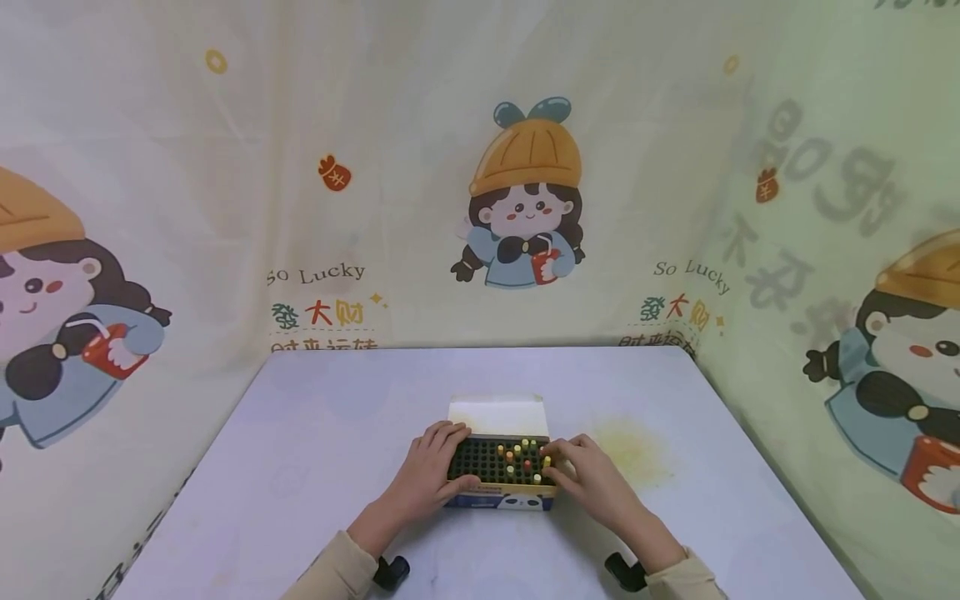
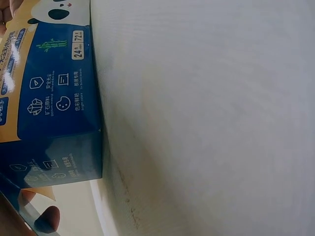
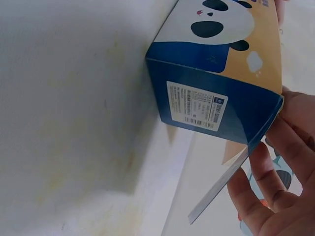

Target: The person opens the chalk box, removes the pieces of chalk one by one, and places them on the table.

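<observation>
Two hands: both of yours are at the box (image 1: pixel 476 500), one at each end.
Left hand: your left hand (image 1: pixel 427 467) is spread wide at the box's left end, fingers reaching its far left corner, thumb laid along the near rim. The fingers look fairly straight and rest on the box.
Right hand: your right hand (image 1: pixel 592 479) is partly open at the right end, index finger and thumb bent toward each other about a yellow stick (image 1: pixel 547 462). You may be pinching it; I cannot tell. In the right wrist view, the other fingers are loosely bent beside the lid.
Box: upright on the table (image 1: pixel 337 400), about midway between its left and right edges, well in from the far edge.
Lid: the lid (image 1: pixel 497 417) is raised along the box's far edge, its white inside showing.
Sticks: yellow, orange, red and pale sticks (image 1: pixel 527 465) stand in the right part of a black grid; dark holes show toward the left.
Box walls: blue and yellow; a panda face (image 1: pixel 521 502) sits near the front's right corner, "24" and "72" are printed there too, and a white label (image 3: pixel 197 105) is on the right end.
Table mark: a yellowish stain (image 1: pixel 637 450) lies between the box and the table's right edge.
</observation>
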`<state>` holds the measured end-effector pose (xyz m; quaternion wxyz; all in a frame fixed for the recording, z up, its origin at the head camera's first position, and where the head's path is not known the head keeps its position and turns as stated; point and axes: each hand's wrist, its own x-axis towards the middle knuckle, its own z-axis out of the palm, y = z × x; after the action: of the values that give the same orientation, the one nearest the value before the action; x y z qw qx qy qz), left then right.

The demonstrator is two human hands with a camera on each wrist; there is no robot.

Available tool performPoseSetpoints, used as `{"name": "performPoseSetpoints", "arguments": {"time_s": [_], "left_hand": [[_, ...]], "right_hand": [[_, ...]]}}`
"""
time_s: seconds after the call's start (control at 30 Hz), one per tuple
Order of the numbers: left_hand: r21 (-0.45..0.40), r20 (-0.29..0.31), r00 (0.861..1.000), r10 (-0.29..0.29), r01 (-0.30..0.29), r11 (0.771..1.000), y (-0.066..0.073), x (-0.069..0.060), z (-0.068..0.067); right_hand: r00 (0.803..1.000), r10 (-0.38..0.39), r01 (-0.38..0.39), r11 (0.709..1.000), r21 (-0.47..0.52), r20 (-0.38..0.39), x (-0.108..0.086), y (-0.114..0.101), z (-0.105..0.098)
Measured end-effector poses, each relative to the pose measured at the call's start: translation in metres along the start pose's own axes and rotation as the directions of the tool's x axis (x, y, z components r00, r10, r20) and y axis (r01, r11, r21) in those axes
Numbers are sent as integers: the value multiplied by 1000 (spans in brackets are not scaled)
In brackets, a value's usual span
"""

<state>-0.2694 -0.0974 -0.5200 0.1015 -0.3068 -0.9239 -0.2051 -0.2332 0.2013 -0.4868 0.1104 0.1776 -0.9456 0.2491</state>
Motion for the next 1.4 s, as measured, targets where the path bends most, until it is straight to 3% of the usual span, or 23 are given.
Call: {"name": "performPoseSetpoints", "arguments": {"time_s": [0.4,1.1,1.4], "left_hand": [[-15,23,1000,-15,15,1000,3,-2,-3],[-40,35,999,-16,17,999,-1,-1,-4],[-37,57,998,-23,26,999,-1,0,-5]], "right_hand": [[999,-45,45,999,-15,17,0,1,4],[997,38,-39,999,20,64,1,-4,-5],[999,-10,8,999,34,52,1,-1,-8]]}}
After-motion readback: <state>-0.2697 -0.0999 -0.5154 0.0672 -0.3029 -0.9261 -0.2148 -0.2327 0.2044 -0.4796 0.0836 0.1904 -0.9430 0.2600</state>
